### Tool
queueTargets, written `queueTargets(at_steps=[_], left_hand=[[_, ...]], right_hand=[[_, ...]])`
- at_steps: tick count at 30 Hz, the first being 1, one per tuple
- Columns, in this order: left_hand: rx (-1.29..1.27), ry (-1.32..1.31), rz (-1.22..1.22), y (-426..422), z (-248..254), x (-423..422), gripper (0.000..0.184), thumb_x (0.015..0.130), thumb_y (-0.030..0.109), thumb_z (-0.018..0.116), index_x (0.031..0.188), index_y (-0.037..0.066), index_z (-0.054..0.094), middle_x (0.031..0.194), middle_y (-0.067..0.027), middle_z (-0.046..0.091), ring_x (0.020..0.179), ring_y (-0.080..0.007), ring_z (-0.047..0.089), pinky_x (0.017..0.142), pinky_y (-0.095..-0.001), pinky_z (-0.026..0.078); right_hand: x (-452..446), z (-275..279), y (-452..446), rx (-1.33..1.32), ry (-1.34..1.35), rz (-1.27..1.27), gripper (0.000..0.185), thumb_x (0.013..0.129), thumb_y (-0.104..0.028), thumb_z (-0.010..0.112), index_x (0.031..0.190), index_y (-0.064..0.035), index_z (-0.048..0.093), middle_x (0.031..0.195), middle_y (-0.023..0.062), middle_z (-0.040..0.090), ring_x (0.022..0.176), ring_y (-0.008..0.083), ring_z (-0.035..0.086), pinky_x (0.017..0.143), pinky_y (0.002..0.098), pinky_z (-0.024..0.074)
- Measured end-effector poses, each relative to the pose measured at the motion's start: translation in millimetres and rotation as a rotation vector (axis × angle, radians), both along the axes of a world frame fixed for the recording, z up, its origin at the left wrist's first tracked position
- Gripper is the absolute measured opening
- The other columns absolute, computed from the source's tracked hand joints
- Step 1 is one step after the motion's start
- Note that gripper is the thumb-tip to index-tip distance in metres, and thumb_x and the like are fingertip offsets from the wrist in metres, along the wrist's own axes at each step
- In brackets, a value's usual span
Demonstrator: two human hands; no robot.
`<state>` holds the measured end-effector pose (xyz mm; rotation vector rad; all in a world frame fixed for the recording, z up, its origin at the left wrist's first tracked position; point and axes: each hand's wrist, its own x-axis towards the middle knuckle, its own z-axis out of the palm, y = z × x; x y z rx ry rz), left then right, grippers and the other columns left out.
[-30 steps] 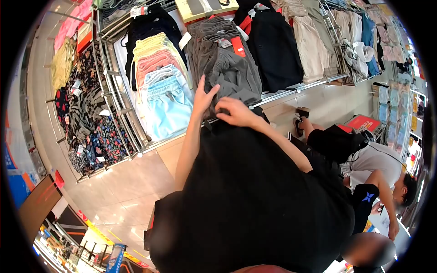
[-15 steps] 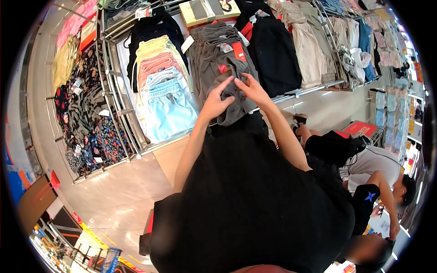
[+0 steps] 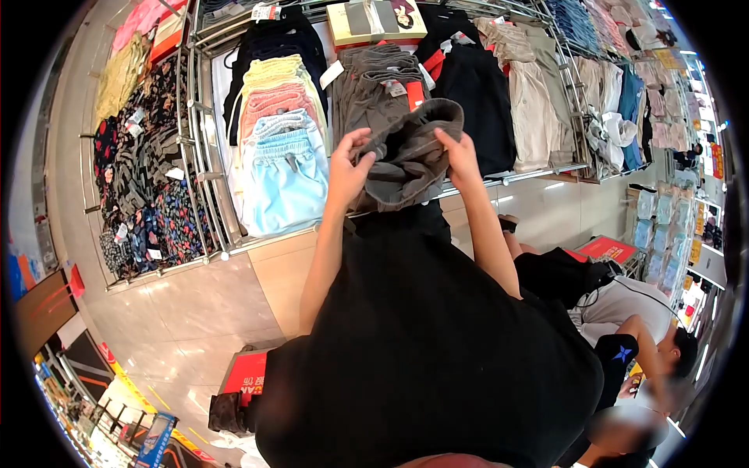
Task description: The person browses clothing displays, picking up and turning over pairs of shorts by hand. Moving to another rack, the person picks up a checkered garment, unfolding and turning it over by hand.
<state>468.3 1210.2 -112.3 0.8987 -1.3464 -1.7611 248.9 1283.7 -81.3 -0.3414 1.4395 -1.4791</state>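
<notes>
A grey garment [image 3: 402, 175] with an elastic waistband is stretched between my two hands, its opening facing up. On its left edge, my left hand [image 3: 351, 165] grips the band with fingers and thumb. My right hand [image 3: 459, 156] pinches the opposite side of the band. Behind it lies a stack of grey folded garments [image 3: 370, 74] with a red tag [image 3: 415, 94]. Light blue shorts [image 3: 285, 187] lie on a stack to the left, and black trousers [image 3: 474, 109] lie to the right.
A yellow box [image 3: 355, 26] stands behind the grey stack. Metal rails [image 3: 207, 187] edge the display, with patterned clothes [image 3: 168, 175] beyond them at left. Beige trousers [image 3: 534, 117] lie further right. A person in a grey shirt [image 3: 628, 308] is at lower right.
The grey garment has been lifted off the stack and its waistband opened out. My hands have moved apart, one to each side of it. The view has shifted slightly.
</notes>
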Motion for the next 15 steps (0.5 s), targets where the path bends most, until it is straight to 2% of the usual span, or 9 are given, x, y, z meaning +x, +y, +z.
queueTargets(at_steps=[3,5,7,8,11,13,15], left_hand=[[-0.01,-0.013,0.099,-5.8,4.7,-1.9,0.041,0.08,-0.005,0.063,0.12,0.001,0.056,0.107,-0.0057,0.058,0.096,-0.0133,0.055,0.087,-0.0254,0.044],[-0.009,-0.019,0.175,-9.3,4.2,-1.8,0.036,0.08,-0.004,0.065,0.115,-0.001,0.059,0.102,-0.0047,0.06,0.095,-0.0125,0.055,0.084,-0.0253,0.044],[-0.012,-0.02,0.207,-11.4,7.0,-2.1,0.031,0.08,-0.002,0.067,0.11,-0.002,0.061,0.098,-0.0041,0.061,0.092,-0.0109,0.055,0.082,-0.0241,0.045],[0.004,-0.004,0.223,-12.6,8.9,-2.3,0.03,0.08,-0.001,0.067,0.109,-0.002,0.062,0.096,-0.004,0.062,0.089,-0.0102,0.056,0.08,-0.0233,0.045],[-0.017,-0.004,0.267,-15.5,23.3,-3.9,0.025,0.082,0.001,0.067,0.106,-0.003,0.063,0.089,-0.0028,0.062,0.081,-0.0081,0.056,0.075,-0.0215,0.046],[0.015,-0.041,0.299,-17.4,33.2,-3.7,0.021,0.085,0.003,0.067,0.105,-0.002,0.063,0.095,-0.0043,0.065,0.086,-0.009,0.058,0.079,-0.022,0.046],[-0.036,-0.057,0.325,-18.1,40.1,-6.1,0.019,0.086,0.007,0.067,0.102,-0.002,0.062,0.089,-0.0023,0.063,0.081,-0.0077,0.056,0.076,-0.0204,0.045]], right_hand=[[-20.5,26.3,6.9,-0.061,0.097,-0.007,0.017,0.093,-0.015,0.061,0.101,0.0,0.063,0.092,0.005,0.068,0.08,0.011,0.063,0.074,0.0256,0.0496],[-31.0,43.6,10.1,-0.088,0.277,-0.006,0.019,0.094,-0.017,0.06,0.098,0.001,0.065,0.088,0.0021,0.068,0.077,0.007,0.059,0.07,0.023,0.0475],[-46.9,57.4,17.1,-0.084,0.486,0.09,0.02,0.095,-0.018,0.059,0.101,0.0002,0.065,0.092,0.0013,0.067,0.081,0.0061,0.058,0.073,0.0224,0.0464],[-50.3,61.9,18.2,-0.081,0.618,0.056,0.02,0.095,-0.016,0.057,0.097,0.0031,0.064,0.081,-0.0002,0.064,0.075,0.0049,0.054,0.068,0.0213,0.0448],[-53.3,83.6,13.6,-0.14,0.853,-0.07,0.017,0.092,-0.01,0.06,0.104,0.0017,0.062,0.075,-0.0015,0.06,0.068,0.0044,0.05,0.062,0.0207,0.041],[-64.0,91.3,12.8,-0.099,0.894,-0.072,0.021,0.088,-0.005,0.063,0.108,-0.0003,0.06,0.065,-0.0028,0.051,0.06,0.0036,0.043,0.053,0.021,0.0332],[-66.0,105.6,12.0,-0.062,0.965,-0.065,0.022,0.086,-0.004,0.064,0.107,-0.0012,0.06,0.065,-0.0022,0.051,0.06,0.0036,0.043,0.053,0.0209,0.0336]])
